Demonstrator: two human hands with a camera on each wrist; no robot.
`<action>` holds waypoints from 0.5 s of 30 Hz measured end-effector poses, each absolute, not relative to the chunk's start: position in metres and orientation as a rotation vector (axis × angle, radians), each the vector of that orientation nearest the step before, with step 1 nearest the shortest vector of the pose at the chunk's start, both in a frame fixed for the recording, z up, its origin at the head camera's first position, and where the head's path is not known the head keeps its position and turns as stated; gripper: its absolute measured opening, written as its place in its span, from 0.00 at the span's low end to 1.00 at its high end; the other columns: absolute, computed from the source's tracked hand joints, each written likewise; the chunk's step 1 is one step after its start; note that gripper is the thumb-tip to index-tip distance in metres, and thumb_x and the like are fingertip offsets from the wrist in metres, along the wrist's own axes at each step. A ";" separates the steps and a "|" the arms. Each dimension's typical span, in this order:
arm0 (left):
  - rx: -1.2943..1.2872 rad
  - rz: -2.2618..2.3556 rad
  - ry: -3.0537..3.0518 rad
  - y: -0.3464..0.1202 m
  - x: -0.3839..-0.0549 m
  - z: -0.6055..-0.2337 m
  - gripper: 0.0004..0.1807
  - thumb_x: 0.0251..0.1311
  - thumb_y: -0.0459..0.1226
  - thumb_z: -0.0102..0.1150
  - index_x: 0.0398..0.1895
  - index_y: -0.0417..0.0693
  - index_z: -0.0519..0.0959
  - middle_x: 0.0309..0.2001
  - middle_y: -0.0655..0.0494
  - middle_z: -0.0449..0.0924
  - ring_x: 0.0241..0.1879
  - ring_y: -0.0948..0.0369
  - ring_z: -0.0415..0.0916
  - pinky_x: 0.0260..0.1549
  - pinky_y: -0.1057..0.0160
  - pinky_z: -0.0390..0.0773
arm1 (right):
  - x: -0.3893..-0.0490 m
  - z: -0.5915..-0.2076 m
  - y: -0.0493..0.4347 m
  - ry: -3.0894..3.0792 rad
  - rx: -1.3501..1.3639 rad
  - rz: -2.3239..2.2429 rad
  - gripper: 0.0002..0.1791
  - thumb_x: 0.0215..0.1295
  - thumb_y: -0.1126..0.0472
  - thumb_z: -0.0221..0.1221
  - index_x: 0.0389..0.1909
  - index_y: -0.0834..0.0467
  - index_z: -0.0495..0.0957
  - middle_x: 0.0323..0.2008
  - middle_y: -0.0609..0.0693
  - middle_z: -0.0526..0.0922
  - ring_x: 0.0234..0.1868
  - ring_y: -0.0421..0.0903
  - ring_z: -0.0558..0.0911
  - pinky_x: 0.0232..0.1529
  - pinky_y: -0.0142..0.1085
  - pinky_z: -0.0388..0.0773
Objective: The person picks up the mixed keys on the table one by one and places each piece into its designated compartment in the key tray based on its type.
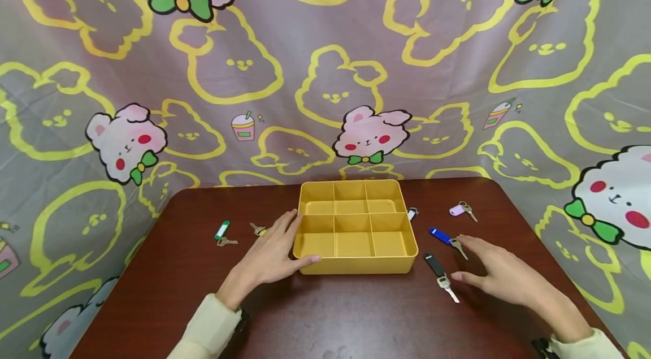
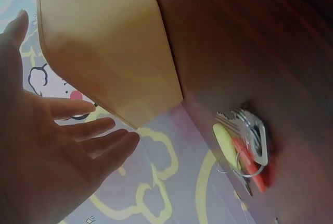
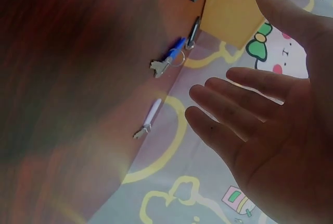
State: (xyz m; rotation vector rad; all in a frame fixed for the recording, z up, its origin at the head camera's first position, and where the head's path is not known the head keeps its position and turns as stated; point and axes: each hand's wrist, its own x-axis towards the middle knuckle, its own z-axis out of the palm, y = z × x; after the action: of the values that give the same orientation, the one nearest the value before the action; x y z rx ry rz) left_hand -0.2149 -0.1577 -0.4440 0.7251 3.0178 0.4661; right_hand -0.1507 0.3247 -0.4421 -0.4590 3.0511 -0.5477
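A yellow six-compartment box (image 1: 358, 265) stands on the table, its compartments bare inside. At its left side is my left hand (image 1: 272, 247), fingers extended along the wall and thumb over the front corner. My right hand (image 1: 508, 271) hovers at the right with loosely bent fingers and nothing in its palm. Nearest to it lie a key with a blue tag (image 1: 440, 236) and a key with a black tag (image 1: 434, 265). Partly hidden behind the left hand are keys with a yellow tag (image 2: 225, 143) and a red tag (image 2: 251, 164).
Left on the brown table (image 1: 346, 314) lies a key with a green tag (image 1: 221, 229). A key with a lilac tag (image 1: 457, 210) is at the back right. A white-and-black tag (image 1: 412, 213) sits against the box's right wall. Patterned cloth (image 1: 285, 110) hangs around the table.
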 end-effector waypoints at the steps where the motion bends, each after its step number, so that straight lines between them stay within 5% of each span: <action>1: 0.723 0.461 3.016 -0.157 -0.215 -0.444 0.65 0.58 0.81 0.46 0.86 0.47 0.50 0.87 0.46 0.46 0.85 0.46 0.49 0.77 0.39 0.66 | -0.150 -0.443 0.325 3.051 -0.465 -0.554 0.47 0.61 0.37 0.72 0.69 0.67 0.74 0.65 0.64 0.81 0.66 0.66 0.81 0.61 0.64 0.80; 15: 0.771 0.338 3.047 -0.149 -0.215 -0.447 0.66 0.62 0.79 0.43 0.84 0.36 0.47 0.86 0.39 0.37 0.86 0.47 0.41 0.82 0.46 0.57 | -0.147 -0.456 0.314 3.004 -0.577 -0.532 0.44 0.63 0.42 0.72 0.70 0.68 0.73 0.67 0.65 0.81 0.66 0.63 0.82 0.62 0.60 0.81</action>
State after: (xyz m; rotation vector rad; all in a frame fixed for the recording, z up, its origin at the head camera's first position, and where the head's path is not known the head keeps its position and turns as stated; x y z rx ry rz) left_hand -0.2149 -0.1491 -0.4475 0.7711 3.0469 0.3378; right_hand -0.1467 0.3143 -0.4558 -0.5770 3.0041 -0.5320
